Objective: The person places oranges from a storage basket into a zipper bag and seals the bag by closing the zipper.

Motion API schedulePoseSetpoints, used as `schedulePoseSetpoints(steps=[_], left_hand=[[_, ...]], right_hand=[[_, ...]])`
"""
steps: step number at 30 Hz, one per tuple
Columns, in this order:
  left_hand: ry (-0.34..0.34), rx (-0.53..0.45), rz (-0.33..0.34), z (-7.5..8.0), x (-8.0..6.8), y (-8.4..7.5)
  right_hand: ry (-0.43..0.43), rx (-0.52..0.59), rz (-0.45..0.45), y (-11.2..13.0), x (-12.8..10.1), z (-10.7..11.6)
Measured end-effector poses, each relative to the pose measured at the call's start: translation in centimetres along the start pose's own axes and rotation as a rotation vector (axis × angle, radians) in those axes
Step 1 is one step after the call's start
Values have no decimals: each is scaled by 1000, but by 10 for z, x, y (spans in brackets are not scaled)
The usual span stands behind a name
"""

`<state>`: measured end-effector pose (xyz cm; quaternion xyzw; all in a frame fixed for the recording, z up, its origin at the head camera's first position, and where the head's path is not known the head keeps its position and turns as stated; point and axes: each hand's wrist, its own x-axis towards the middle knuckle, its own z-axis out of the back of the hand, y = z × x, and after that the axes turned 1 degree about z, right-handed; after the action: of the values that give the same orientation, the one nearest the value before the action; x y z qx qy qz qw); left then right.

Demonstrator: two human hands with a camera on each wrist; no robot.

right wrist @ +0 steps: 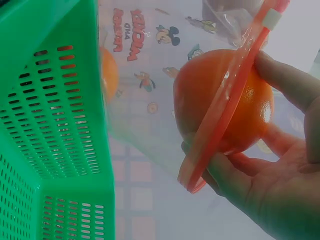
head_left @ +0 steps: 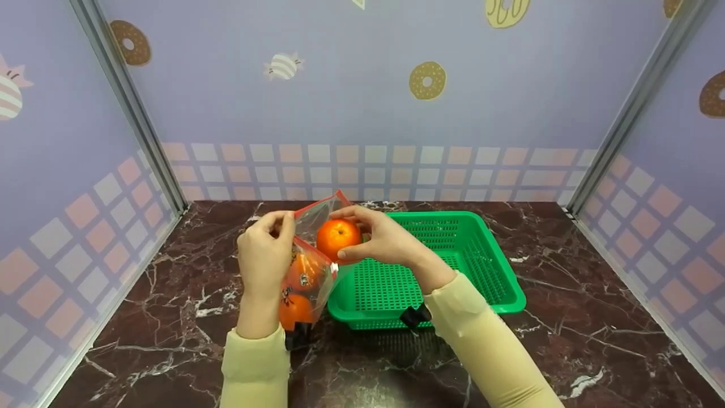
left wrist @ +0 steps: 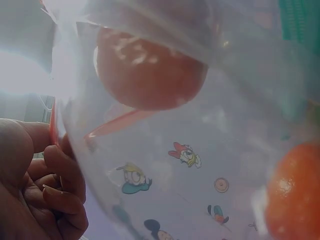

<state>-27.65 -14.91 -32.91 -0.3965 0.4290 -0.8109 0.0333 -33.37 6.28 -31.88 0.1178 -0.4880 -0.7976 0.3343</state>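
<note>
My left hand (head_left: 265, 252) pinches the red-edged rim of a clear zip bag (head_left: 323, 286) printed with cartoon figures. Between the thumb and fingers of my right hand (head_left: 385, 238) is an orange (head_left: 338, 238), held at the bag's mouth. In the right wrist view the red zip edge (right wrist: 225, 105) crosses in front of this orange, which is partly inside the bag. Lower in the bag lie other oranges (head_left: 295, 310), seen through the plastic. One of these oranges (left wrist: 295, 195) also shows at the right of the left wrist view.
A green perforated basket (head_left: 512, 297) stands on the dark marbled tabletop (head_left: 187, 317), right of the bag and partly under my right forearm. Patterned purple walls (head_left: 362, 113) enclose the table at the back and both sides.
</note>
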Motion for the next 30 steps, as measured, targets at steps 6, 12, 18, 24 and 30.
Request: schedulePoseSetpoints(steps=[6,12,18,24,30], left_hand=[[9,-3,8,0,0,1],[6,-3,1,0,-1,0],[0,-2,-1,1,0,0],[-4,2,7,1,0,1],[0,4,10,3,0,0]], right_hand=[[11,23,6,-1,0,-4],[28,32,17,-2,0,-6],[33,42,41,-2,-1,-7],[33,47,142,-1,-8,-8],[99,20,269,2,-18,-7]])
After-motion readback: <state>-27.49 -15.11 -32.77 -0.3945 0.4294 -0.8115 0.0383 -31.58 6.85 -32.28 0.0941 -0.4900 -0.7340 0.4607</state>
